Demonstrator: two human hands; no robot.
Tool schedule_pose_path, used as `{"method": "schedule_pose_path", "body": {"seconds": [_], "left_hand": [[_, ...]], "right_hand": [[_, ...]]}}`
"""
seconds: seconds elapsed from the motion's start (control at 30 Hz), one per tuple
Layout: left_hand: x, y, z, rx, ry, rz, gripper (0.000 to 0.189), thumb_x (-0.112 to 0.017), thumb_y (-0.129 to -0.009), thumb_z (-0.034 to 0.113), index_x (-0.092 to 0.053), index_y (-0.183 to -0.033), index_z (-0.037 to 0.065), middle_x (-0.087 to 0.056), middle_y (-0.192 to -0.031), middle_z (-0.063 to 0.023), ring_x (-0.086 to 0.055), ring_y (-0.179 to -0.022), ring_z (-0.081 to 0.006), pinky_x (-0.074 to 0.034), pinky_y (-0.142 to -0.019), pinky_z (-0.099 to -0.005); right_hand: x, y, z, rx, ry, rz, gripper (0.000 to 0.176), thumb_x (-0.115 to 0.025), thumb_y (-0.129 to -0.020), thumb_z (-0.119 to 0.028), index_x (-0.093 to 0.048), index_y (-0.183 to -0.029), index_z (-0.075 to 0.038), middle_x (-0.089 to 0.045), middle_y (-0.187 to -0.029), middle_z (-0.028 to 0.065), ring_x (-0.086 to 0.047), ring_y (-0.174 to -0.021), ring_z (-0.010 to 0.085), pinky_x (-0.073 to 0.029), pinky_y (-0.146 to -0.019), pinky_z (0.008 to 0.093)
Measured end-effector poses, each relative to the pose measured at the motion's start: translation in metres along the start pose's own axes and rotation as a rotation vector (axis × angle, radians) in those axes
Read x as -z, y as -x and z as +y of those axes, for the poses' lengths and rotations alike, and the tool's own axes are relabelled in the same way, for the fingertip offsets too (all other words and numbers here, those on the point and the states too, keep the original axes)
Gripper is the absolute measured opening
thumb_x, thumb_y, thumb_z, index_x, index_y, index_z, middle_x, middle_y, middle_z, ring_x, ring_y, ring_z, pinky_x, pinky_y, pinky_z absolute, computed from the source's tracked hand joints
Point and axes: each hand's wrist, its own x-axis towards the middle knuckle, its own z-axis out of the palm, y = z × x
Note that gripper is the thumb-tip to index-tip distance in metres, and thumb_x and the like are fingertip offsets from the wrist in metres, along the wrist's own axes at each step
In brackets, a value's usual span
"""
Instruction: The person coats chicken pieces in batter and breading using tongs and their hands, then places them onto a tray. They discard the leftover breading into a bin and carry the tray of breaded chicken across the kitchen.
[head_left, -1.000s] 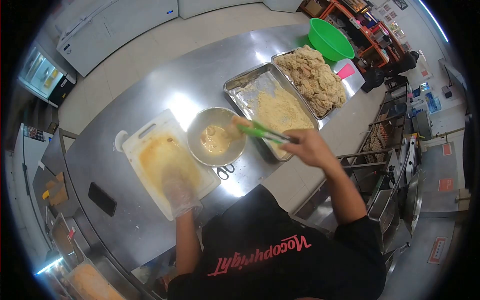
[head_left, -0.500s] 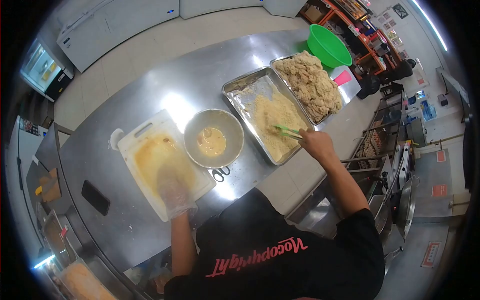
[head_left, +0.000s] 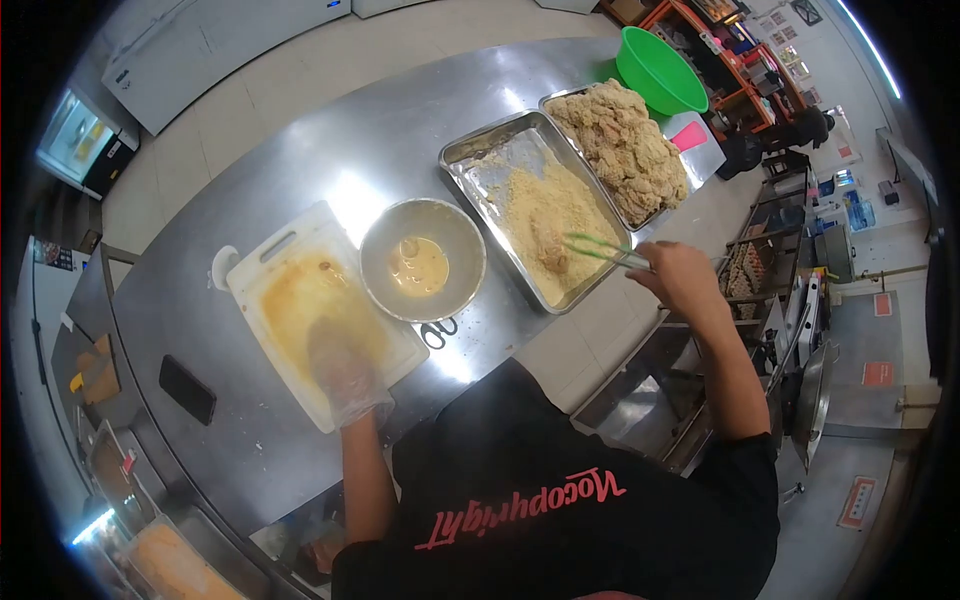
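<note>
My right hand (head_left: 685, 280) is closed around the handle of green-tipped tongs (head_left: 605, 252), whose tips are apart over the near tray. In that metal tray (head_left: 528, 140), a crumb-coated piece (head_left: 548, 245) lies among pale yellow breadcrumbs (head_left: 525, 205), just left of the tips. My left hand (head_left: 345, 375), in a clear plastic glove, is over the lower part of a white cutting board (head_left: 295, 240) wet with yellow liquid. Its fingers are too blurred to read. Between board and tray stands a metal bowl (head_left: 468, 275) with yellow, egg-like liquid (head_left: 420, 270).
Beyond the tray, a second tray is heaped with breaded pieces (head_left: 625, 150), with a green basin (head_left: 660, 70) and a pink scoop-like thing (head_left: 689, 136) beside it. Scissor handles (head_left: 438, 333) show under the bowl's edge. A phone (head_left: 188, 389) lies at left.
My right hand and the tongs have moved right, and the tips have drawn off the crumb-coated piece, which now shows more fully. My left hand stays over the board. The view has shifted slightly.
</note>
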Motion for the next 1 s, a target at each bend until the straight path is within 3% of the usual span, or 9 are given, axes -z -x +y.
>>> {"method": "schedule_pose_path", "body": {"seconds": [0.13, 0.23, 0.3, 0.43, 0.53, 0.6, 0.67, 0.77, 1.0], "left_hand": [[-0.001, -0.001, 0.002, -0.037, -0.051, 0.005, 0.034, -0.067, -0.077, 0.004, -0.066, -0.11, -0.002, -0.06, -0.13, -0.024, -0.052, -0.126, -0.0402, -0.04, -0.11, -0.0459], [-0.005, -0.001, -0.007, -0.031, -0.083, -0.041, 0.033, -0.067, -0.077, 0.007, -0.067, -0.11, -0.002, -0.06, -0.13, -0.0242, -0.053, -0.126, -0.0401, -0.04, -0.11, -0.046], [-0.004, -0.002, -0.007, -0.026, -0.109, -0.09, 0.032, -0.067, -0.079, 0.011, -0.067, -0.108, -0.003, -0.06, -0.131, -0.0251, -0.053, -0.125, -0.0405, -0.039, -0.111, -0.0466], [0.011, -0.007, -0.003, -0.049, -0.068, -0.104, 0.033, -0.068, -0.077, 0.012, -0.067, -0.107, -0.003, -0.062, -0.125, -0.0263, -0.055, -0.121, -0.0417, -0.041, -0.108, -0.0478], [-0.021, 0.0, -0.031, -0.219, -0.116, 0.022, 0.031, -0.067, -0.077, 0.015, -0.067, -0.102, -0.003, -0.065, -0.116, -0.0269, -0.059, -0.112, -0.0434, -0.045, -0.102, -0.0497], [-0.013, -0.003, -0.026, -0.149, -0.009, -0.118, 0.033, -0.065, -0.079, 0.02, -0.066, -0.101, -0.004, -0.064, -0.115, -0.0295, -0.058, -0.114, -0.0461, -0.043, -0.104, -0.0534], [-0.029, -0.001, -0.045, -0.299, -0.021, 0.05, 0.03, -0.064, -0.08, 0.019, -0.066, -0.098, -0.005, -0.064, -0.112, -0.0302, -0.058, -0.109, -0.0452, -0.045, -0.098, -0.0519], [-0.007, -0.005, -0.02, -0.283, -0.02, 0.019, 0.03, -0.064, -0.081, 0.019, -0.065, -0.095, -0.007, -0.064, -0.11, -0.0316, -0.058, -0.107, -0.0459, -0.046, -0.097, -0.0513], [-0.001, -0.01, -0.016, -0.151, -0.04, -0.098, 0.026, -0.064, -0.082, 0.018, -0.066, -0.092, -0.006, -0.065, -0.104, -0.0276, -0.058, -0.105, -0.0447, -0.046, -0.094, -0.048]], "right_hand": [[0.008, -0.013, -0.056, 0.041, -0.331, 0.18, 0.044, -0.074, -0.082, -0.044, -0.067, -0.105, -0.008, -0.068, -0.086, 0.0165, -0.067, -0.083, 0.0368, -0.052, -0.071, 0.0484], [-0.013, -0.029, -0.11, 0.09, -0.469, 0.108, 0.049, -0.075, -0.081, -0.044, -0.065, -0.108, -0.004, -0.069, -0.086, 0.0158, -0.067, -0.082, 0.0383, -0.052, -0.07, 0.0466], [-0.048, -0.044, -0.139, 0.166, -0.349, 0.031, 0.057, -0.075, -0.081, -0.048, -0.063, -0.11, -0.001, -0.07, -0.088, 0.0179, -0.068, -0.083, 0.0373, -0.054, -0.07, 0.0463], [-0.065, -0.054, -0.175, 0.153, -0.431, -0.021, 0.052, -0.072, -0.082, -0.042, -0.06, -0.103, 0.004, -0.07, -0.084, 0.022, -0.071, -0.081, 0.0378, -0.056, -0.069, 0.0488], [-0.086, -0.061, -0.183, 0.115, -0.512, 0.014, 0.052, -0.068, -0.082, -0.036, -0.057, -0.108, 0.008, -0.071, -0.086, 0.0212, -0.072, -0.081, 0.0364, -0.057, -0.069, 0.0482], [-0.084, -0.059, -0.182, 0.125, -0.522, 0.0, 0.06, -0.069, -0.08, -0.039, -0.056, -0.112, 0.009, -0.072, -0.088, 0.0203, -0.072, -0.081, 0.0362, -0.058, -0.071, 0.0474], [-0.079, -0.055, -0.179, 0.095, -0.539, -0.021, 0.067, -0.07, -0.079, -0.042, -0.053, -0.117, 0.011, -0.071, -0.096, 0.0216, -0.072, -0.085, 0.0363, -0.058, -0.072, 0.047], [-0.086, -0.054, -0.175, 0.119, -0.5, -0.044, 0.08, -0.075, -0.077, -0.039, -0.046, -0.13, 0.014, -0.067, -0.108, 0.0243, -0.07, -0.095, 0.0352, -0.059, -0.073, 0.0463], [-0.108, -0.046, -0.175, 0.131, -0.595, 0.096, 0.078, -0.076, -0.073, -0.029, -0.043, -0.131, 0.011, -0.066, -0.102, 0.0234, -0.07, -0.086, 0.0384, -0.058, -0.068, 0.0484]]}}
